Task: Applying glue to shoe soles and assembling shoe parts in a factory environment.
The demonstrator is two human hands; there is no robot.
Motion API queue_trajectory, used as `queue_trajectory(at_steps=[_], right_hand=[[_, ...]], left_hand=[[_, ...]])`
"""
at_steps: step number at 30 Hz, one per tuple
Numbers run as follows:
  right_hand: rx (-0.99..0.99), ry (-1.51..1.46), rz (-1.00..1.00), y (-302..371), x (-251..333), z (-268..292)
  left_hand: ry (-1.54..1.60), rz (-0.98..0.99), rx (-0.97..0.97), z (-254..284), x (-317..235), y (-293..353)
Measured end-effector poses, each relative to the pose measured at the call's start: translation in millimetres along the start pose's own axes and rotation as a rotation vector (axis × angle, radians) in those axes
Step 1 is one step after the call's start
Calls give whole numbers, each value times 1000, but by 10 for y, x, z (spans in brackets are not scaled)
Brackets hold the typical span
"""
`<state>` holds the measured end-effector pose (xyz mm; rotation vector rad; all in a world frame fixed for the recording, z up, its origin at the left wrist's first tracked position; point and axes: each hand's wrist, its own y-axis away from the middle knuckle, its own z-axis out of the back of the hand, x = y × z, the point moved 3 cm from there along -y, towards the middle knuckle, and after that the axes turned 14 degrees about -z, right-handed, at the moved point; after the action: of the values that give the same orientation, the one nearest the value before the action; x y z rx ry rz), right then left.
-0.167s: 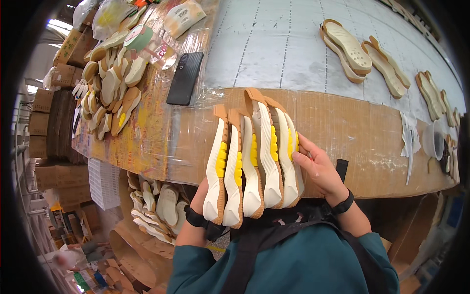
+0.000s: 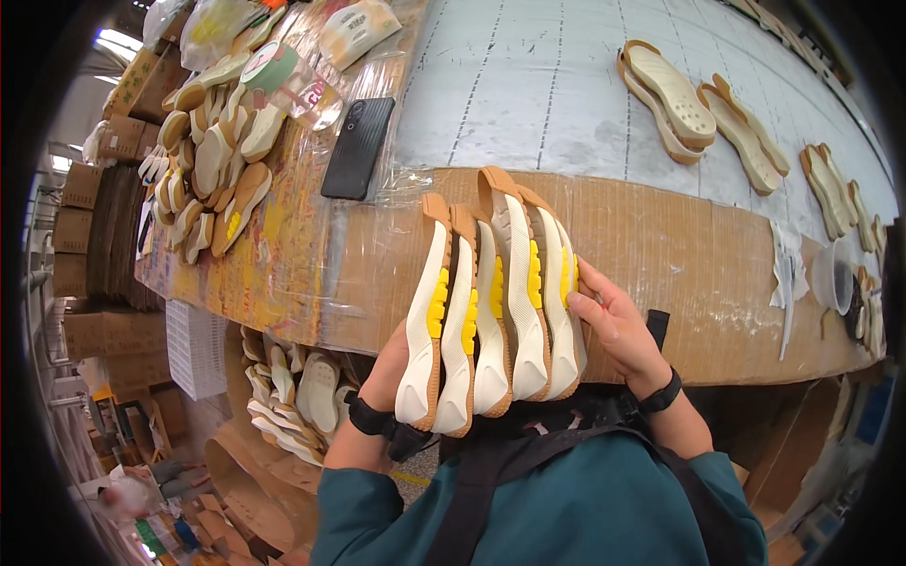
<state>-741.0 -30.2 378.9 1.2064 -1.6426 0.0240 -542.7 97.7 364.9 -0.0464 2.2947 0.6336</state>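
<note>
In front of my chest, over the near table edge, stands a row of several shoe soles (image 2: 469, 325) on their sides, pressed together. They are cream with tan-brown undersides and yellow inserts. My right hand (image 2: 615, 330) grips the right end of the row, thumb and fingers at the rightmost sole's edge. At the left end my left hand (image 2: 382, 377) bears against the outermost sole, its fingers hidden behind the row. Both hands hold the bundle between them.
More soles lie heaped on the table (image 2: 215, 141) at the left, beside a bottle (image 2: 293, 87) and a black phone (image 2: 359, 148). Pairs of soles (image 2: 668, 99) lie on the grey surface at the right, near a clear cup (image 2: 834, 275). A white crate (image 2: 196, 349) stands lower left.
The left soles have shifted slightly right and closer to the others, and my left hand shows more beside them. My right hand has hardly moved.
</note>
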Motion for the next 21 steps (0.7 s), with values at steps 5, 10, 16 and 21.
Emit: queue_trajectory(at_steps=[5, 10, 16, 21], right_hand=[[28, 44, 36, -30, -74, 2], [-22, 188, 162, -7, -79, -46], [-180, 398, 202, -42, -49, 65], [-441, 743, 381, 248, 325, 242]], left_hand=[[-184, 9, -54, -11, -50, -65], [22, 47, -49, -52, -12, -49], [164, 50, -25, -110, 194, -154], [287, 4, -35, -103, 278, -152]])
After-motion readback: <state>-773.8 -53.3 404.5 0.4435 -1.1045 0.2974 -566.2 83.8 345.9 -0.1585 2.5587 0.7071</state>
